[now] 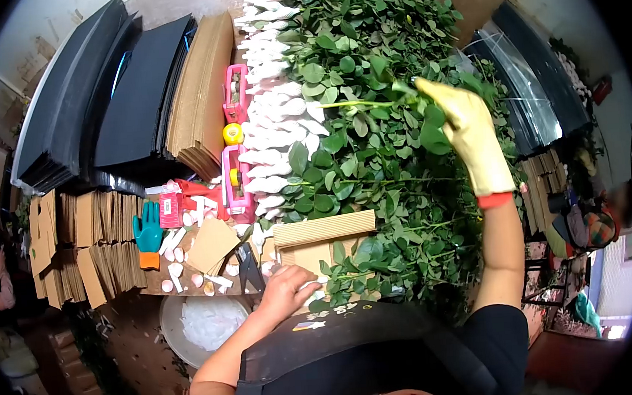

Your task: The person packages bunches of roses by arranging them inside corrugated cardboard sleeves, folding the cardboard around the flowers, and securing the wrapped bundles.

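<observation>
My bare left hand (288, 292) rests at the table's near edge, its fingers curled on a small white-wrapped flower head beside an open piece of corrugated cardboard (324, 229). Leafy stems lie across the right part of that cardboard. Farther right and forward, my right hand (466, 130), in a yellow glove, is raised over the heap of green foliage (372, 156). Its fingers are closed on a leafy stem (361, 104), whose white-wrapped head points left. A row of white-wrapped flower heads (272, 112) lines the heap's left side. Black scissors (249, 269) lie left of the cardboard.
Pink tape dispensers (238, 185) and a yellow tape roll (232, 134) stand beside the heads. Left are cardboard stacks (110, 221), black sheets (146, 99), a teal glove (148, 227) and a pink box (171, 209). A white tub (174, 324) sits below the edge.
</observation>
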The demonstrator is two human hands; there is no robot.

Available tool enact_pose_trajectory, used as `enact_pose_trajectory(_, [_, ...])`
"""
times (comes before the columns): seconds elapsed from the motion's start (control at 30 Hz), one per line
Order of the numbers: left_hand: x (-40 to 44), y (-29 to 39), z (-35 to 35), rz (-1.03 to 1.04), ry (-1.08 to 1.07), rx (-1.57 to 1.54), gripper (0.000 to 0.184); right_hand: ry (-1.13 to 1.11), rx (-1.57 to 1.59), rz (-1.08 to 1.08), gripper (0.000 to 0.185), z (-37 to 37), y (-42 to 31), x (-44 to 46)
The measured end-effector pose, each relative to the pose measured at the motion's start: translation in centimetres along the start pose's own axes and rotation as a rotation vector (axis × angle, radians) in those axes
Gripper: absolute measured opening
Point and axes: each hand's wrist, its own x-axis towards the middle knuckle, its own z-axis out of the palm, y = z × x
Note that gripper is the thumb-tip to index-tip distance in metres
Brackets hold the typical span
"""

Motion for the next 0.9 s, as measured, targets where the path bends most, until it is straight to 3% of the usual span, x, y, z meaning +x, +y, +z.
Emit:
enact_pose_trajectory(0.03, [0.0, 0.1, -0.1, -0.007, -0.005, 0.001, 0.015, -0.184, -0.192, 0.141, 0.049, -0.8, -0.3, -2.2])
enact_pose_trajectory(0.1, [-0.1, -0.1, 0.0, 0.005, 0.005, -0.008, 0.016, -0.142, -0.165, 0.666, 0.044, -2.2, 2.1, -8.1])
enact_pose_trajectory(0.17, [-0.3, -0.5, 0.2, 0.012, 0.016, -0.02, 0.017, -0.218, -0.345, 1.035, 0.043, -4.4, 10.0, -17.2])
enact_pose_trajectory(0.23, [-0.4, -0.5, -0.1, 0.004, -0.001, -0.017, 0.017, -0.61, -0.454, 1.454, 0.051, -7.7, 15.5, -24.4])
enact_pose_trajectory(0.3, [-0.2, -0.7, 0.3, 0.0, -0.007, -0.016, 0.017, -0.705, -0.659, 1.376, 0.07, -10.1, 14.8, -27.3])
enact_pose_trajectory(0.33, [-0.2, -0.9, 0.3, 0.004, -0.007, -0.019, 0.017, -0.413, -0.547, 1.341, 0.07, -10.4, 7.8, -20.7])
enact_pose_trajectory(0.4, [-0.2, -0.7, 0.4, 0.0, -0.02, -0.023, 0.017, -0.148, -0.385, 0.903, 0.051, -7.8, 8.3, -19.5])
enact_pose_trajectory(0.43, [-0.2, -0.5, 0.3, -0.007, -0.024, -0.022, 0.017, -0.094, -0.249, 0.848, 0.043, -6.9, 4.7, -14.7])
enact_pose_trajectory(0.5, [-0.1, -0.4, 0.2, -0.009, -0.027, -0.022, 0.017, -0.102, -0.034, 0.718, 0.037, -2.2, 3.6, -8.8])
enact_pose_trajectory(0.57, [-0.1, -0.4, 0.2, -0.005, -0.022, -0.015, 0.017, -0.138, -0.025, 0.423, 0.033, 4.5, 6.2, -4.0])
enact_pose_trajectory(0.63, [0.0, -0.1, 0.0, -0.015, -0.011, 0.006, 0.017, -0.081, 0.034, 0.3, 0.031, 10.1, 6.6, 1.5])
enact_pose_trajectory(0.7, [-0.1, -0.3, 0.1, -0.004, -0.015, 0.007, 0.016, 0.013, -0.144, 0.117, 0.039, 15.1, 7.5, 6.0])
enact_pose_trajectory(0.73, [0.1, -0.1, -0.1, -0.012, -0.016, 0.009, 0.016, -0.14, -0.291, 0.173, 0.055, 18.0, 8.4, 8.7])
enact_pose_trajectory(0.77, [-0.1, -0.3, 0.1, -0.013, -0.016, 0.013, 0.017, -0.153, -0.403, 0.177, 0.063, 20.7, 8.8, 9.7])
enact_pose_trajectory(0.83, [-0.2, -0.3, 0.0, -0.033, -0.025, 0.025, 0.017, -0.277, -0.482, 0.22, 0.065, 22.2, 7.9, 12.1])
enact_pose_trajectory(0.87, [-0.3, -0.6, 0.2, -0.036, -0.024, 0.009, 0.017, -0.485, -0.452, 0.281, 0.064, 22.2, 8.3, 13.6])
enact_pose_trajectory(0.9, [-0.3, -0.7, 0.2, -0.034, -0.017, 0.001, 0.017, -0.428, -0.379, 0.341, 0.057, 21.6, 8.6, 14.4])
